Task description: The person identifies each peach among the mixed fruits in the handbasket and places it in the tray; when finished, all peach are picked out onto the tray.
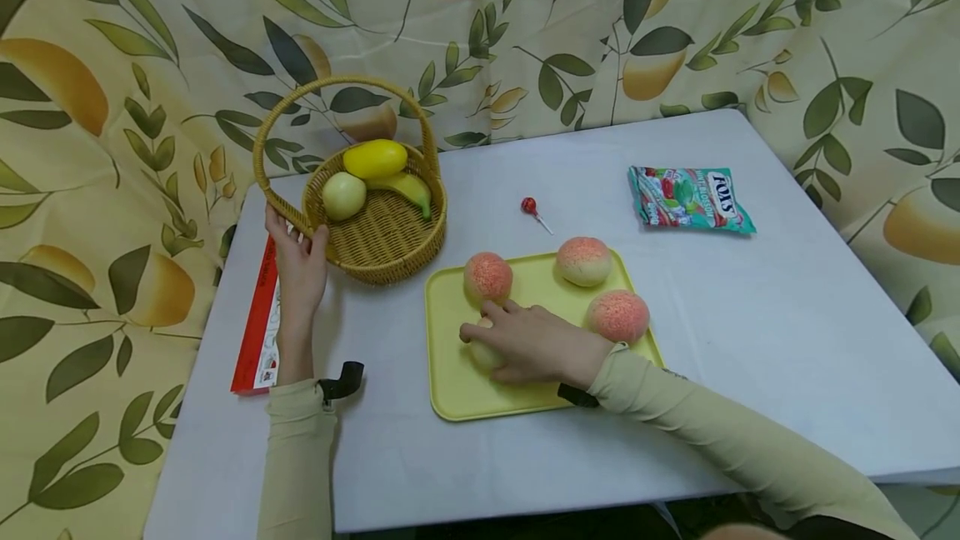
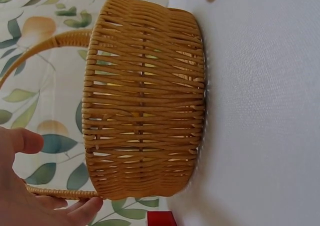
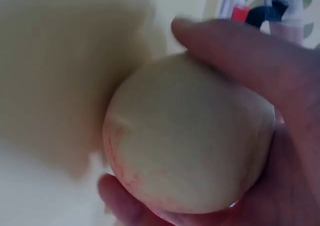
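Note:
My left hand (image 1: pixel 300 282) holds the wicker basket (image 1: pixel 375 244) at the low left end of its handle, fingers outside and thumb towards the basket. Inside lie a yellow mango-like fruit (image 1: pixel 375 159), a banana (image 1: pixel 405 187) and a pale green round fruit (image 1: pixel 344 196). Over the yellow tray (image 1: pixel 457 394), my right hand (image 1: pixel 536 344) grips a peach (image 3: pixel 190 136), fingers and thumb curled round its sides. That peach is pale with a pink blush, partly hidden by the hand in the head view. Other pink peaches on the tray sit at back left (image 1: pixel 488 276), back right (image 1: pixel 583 262) and right (image 1: pixel 618 316).
A red lollipop (image 1: pixel 529 206) lies behind the tray. Farther right is a teal FOX'S candy bag (image 1: pixel 690 200). Beside my left forearm lies a flat red and white item (image 1: pixel 255 332), partly covered. Patterned curtain (image 1: pixel 570 40) hangs along the back of the white-covered table (image 1: pixel 787 340).

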`<state>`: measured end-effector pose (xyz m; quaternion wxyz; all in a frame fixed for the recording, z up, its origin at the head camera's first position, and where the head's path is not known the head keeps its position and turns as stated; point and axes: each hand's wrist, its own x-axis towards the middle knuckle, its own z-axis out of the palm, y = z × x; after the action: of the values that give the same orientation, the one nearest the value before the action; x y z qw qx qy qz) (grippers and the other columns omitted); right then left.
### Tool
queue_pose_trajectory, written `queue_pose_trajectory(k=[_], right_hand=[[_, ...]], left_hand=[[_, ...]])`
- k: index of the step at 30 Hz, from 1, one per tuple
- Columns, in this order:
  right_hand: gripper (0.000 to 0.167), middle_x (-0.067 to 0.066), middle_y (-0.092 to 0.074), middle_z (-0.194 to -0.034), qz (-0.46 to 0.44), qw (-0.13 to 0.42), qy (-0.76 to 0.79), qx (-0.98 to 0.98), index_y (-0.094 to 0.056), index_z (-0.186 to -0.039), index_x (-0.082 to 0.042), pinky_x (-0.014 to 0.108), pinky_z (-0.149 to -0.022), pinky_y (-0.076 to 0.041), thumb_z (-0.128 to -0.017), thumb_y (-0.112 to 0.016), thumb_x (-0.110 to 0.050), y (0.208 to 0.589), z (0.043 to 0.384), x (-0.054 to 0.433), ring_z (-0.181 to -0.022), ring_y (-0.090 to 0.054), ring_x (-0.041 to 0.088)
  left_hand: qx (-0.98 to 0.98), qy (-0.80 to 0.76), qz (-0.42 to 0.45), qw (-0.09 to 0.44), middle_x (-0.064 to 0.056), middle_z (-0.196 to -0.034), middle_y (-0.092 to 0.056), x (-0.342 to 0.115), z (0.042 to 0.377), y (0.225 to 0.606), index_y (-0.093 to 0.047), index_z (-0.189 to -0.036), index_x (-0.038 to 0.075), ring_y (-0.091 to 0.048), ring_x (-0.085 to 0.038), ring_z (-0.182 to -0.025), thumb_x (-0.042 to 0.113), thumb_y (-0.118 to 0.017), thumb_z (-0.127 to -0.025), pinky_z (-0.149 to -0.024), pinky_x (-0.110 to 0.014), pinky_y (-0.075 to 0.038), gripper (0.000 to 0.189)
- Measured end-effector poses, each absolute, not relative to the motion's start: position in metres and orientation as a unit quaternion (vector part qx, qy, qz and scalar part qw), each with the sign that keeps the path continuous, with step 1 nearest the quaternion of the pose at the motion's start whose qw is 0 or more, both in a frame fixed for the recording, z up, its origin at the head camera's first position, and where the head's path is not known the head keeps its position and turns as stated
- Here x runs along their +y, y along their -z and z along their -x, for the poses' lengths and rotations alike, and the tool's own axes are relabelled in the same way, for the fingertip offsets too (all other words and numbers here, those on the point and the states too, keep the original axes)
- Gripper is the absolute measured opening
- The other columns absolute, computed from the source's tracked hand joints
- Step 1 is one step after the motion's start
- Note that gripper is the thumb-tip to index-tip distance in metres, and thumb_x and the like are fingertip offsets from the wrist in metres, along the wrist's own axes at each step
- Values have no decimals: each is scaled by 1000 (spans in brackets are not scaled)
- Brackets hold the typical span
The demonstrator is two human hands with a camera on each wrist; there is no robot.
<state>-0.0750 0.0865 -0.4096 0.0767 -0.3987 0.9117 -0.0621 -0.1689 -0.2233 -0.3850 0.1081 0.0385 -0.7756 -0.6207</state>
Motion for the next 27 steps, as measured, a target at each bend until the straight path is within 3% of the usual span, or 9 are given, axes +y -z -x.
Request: queue_pose_trajectory(k=[9,14,21,27], right_hand=[[61,6,-58,-131,414,71,71,905,-59,-136,-26,44,-91,-56,-83,-83,-45,407,76,95,-122,-57,26],[62,6,-56,-136,419,78,77,901,-58,-138,-25,43,-89,-57,-83,-83,-42,407,73,99,-126,-55,26],[62,7,-57,-135,400,113,77,907,-56,-139,-24,41,-81,-58,-85,-82,-39,404,68,104,-117,-58,26],[51,3,-60,-131,425,79,108,895,-61,-133,-21,40,-86,-59,-87,-80,-34,408,69,96,-119,-57,24]], left_hand=[[-781,614,-39,106,-4,-175,0,-228,174,392,9,-165,23,-25,-29,-159,14,-52,-104,-127,-44,-32,87],[-779,617,-40,105,-4,-175,1,-227,172,389,10,-165,23,-23,-30,-160,15,-52,-104,-128,-45,-31,87],[-782,614,-38,104,-5,-175,2,-226,174,392,10,-165,23,-22,-30,-160,14,-52,-104,-128,-45,-30,87],[-783,611,-46,111,-2,-175,1,-230,182,405,10,-165,27,-23,-27,-160,18,-52,-104,-128,-44,-31,86]])
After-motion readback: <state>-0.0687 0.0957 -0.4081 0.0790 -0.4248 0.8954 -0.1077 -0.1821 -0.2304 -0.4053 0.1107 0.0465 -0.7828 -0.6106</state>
